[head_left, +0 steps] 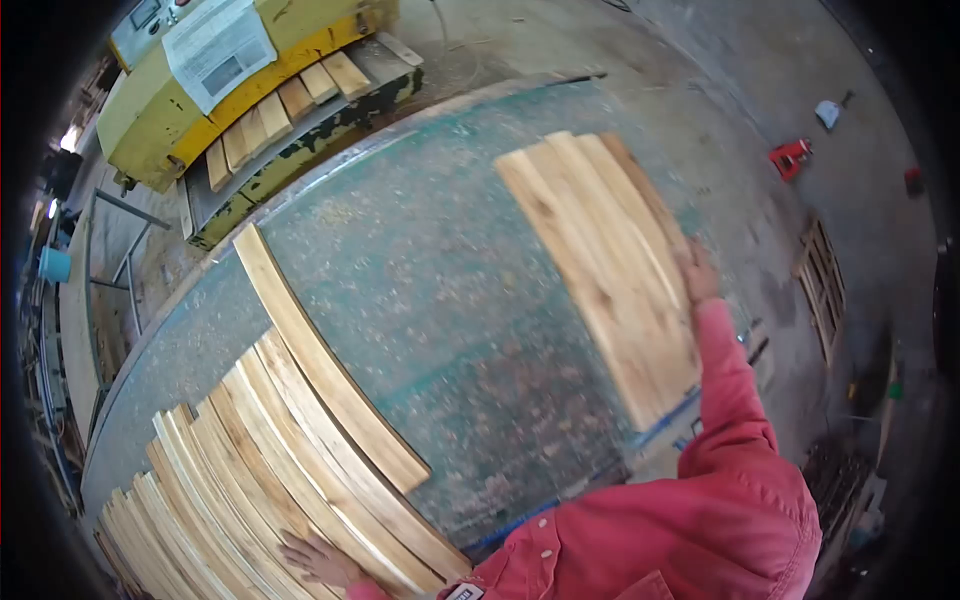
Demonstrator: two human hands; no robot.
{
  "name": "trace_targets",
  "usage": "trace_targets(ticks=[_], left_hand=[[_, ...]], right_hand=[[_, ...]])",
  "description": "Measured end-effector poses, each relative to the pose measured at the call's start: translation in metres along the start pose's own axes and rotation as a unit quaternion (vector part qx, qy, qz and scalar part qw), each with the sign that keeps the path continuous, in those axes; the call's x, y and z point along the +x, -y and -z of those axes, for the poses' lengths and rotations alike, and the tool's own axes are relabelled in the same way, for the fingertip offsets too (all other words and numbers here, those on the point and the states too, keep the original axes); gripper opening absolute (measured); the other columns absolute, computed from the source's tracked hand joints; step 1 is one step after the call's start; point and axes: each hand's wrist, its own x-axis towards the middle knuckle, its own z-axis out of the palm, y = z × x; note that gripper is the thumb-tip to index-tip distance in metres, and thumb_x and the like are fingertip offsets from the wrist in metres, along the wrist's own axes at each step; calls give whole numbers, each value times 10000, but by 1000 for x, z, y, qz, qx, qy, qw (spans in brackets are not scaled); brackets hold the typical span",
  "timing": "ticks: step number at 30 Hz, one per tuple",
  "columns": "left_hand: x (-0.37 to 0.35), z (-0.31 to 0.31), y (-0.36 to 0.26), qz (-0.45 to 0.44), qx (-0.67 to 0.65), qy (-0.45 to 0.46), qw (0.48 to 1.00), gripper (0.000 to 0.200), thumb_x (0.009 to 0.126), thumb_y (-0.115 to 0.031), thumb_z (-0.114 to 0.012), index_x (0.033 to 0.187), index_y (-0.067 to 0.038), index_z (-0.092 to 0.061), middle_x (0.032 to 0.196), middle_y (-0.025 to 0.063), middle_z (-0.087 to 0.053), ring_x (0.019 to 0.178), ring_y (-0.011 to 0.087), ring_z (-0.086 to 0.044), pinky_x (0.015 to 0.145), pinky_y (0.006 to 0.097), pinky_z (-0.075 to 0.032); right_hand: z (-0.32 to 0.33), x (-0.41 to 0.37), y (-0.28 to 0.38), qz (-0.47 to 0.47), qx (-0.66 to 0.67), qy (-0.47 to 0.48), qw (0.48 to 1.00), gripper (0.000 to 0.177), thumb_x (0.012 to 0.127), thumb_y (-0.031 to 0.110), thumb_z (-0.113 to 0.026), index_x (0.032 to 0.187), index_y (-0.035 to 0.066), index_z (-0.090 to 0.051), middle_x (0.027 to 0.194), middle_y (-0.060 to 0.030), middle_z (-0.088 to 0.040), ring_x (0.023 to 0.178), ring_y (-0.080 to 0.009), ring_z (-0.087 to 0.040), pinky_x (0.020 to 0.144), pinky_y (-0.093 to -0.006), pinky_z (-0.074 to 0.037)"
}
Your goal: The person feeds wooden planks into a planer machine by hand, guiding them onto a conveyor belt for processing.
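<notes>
My left hand lies with fingers spread on a row of wooden boards at the lower left, laid side by side. My right hand rests against the outer right edge of a second group of boards; its fingers look extended and are slightly blurred. These boards sit close together, their far ends uneven. Between the two groups, one single board lies apart at a slant, close to the left row. All the boards are pale wood with brownish streaks and knots.
The boards lie on a worn green-grey table strewn with chips. Beyond its far edge stands a yellow machine with several short boards in its opening. A red tool and a wooden pallet are on the floor at right.
</notes>
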Motion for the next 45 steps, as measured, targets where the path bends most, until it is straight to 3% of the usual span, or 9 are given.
trace_targets(ticks=[5,10,12,14,15,18,26,32,45], left_hand=[[-1,-4,-9,-25,9,-33,999,654,1067,-600,-269,1641,-297,-186,1688,172,-178,1550,382,-179,1121,737,-221],[-13,14,-27,-50,-29,-57,997,642,1071,-522,-354,1614,-187,-284,1676,200,-203,1538,402,-210,1131,737,-204],[-35,36,-61,-144,-136,-182,963,594,1064,-412,-420,1575,-116,-357,1648,211,-276,1529,391,-247,1176,680,-168],[-54,54,-101,-289,-332,-154,885,598,1018,-357,-467,1554,-100,-402,1640,174,-320,1536,362,-244,1197,669,-68],[-75,81,-117,-346,-194,-114,911,623,1018,-351,-466,1585,-121,-352,1658,162,-285,1555,336,-199,1210,651,-39],[-98,73,-178,-457,-200,-114,859,649,1049,-487,-421,1577,-117,-355,1652,127,-309,1555,281,-209,1218,645,39],[-125,61,-184,-467,-184,-61,863,639,1047,-471,-416,1531,-54,-418,1614,185,-356,1537,274,-257,1215,660,33],[-170,88,-145,-502,-158,33,850,750,1005,-556,-461,1558,-57,-374,1630,194,-323,1548,320,-223,1222,637,18],[-134,72,-178,-506,-104,-45,855,778,1016,-593,-407,1544,-21,-381,1622,211,-326,1546,367,-193,1231,622,-4]], right_hand=[[-30,-96,133,-13,-13,28,999,953,851,778,-544,1563,158,-409,1700,-142,-159,1573,-350,-94,1216,-644,16],[-82,-170,206,105,55,25,993,1007,854,745,-578,1596,114,-318,1662,-299,-84,1556,-441,-44,1209,-652,21],[-88,-189,220,174,68,19,982,987,876,702,-586,1599,95,-298,1643,-340,-85,1548,-466,-51,1203,-663,22],[-85,-210,225,244,36,19,969,950,905,653,-586,1598,78,-285,1627,-365,-107,1539,-483,-82,1197,-674,17],[-84,-221,224,258,4,16,966,933,916,642,-578,1598,77,-284,1624,-367,-115,1533,-491,-98,1195,-679,9],[-81,-258,213,285,-61,4,957,895,942,623,-557,1595,75,-283,1615,-372,-138,1515,-512,-142,1187,-691,-23],[-75,-268,177,250,-80,-18,965,994,904,665,-590,1581,12,-270,1594,-373,-205,1487,-521,-212,1180,-692,-94],[-52,-256,148,298,76,75,948,1024,861,607,-679,1560,-27,-282,1581,-352,-258,1485,-473,-251,1166,-670,-148],[-43,-234,145,346,-101,48,932,950,885,676,-596,1562,65,-330,1599,-315,-255,1493,-455,-252,1181,-666,-124]])
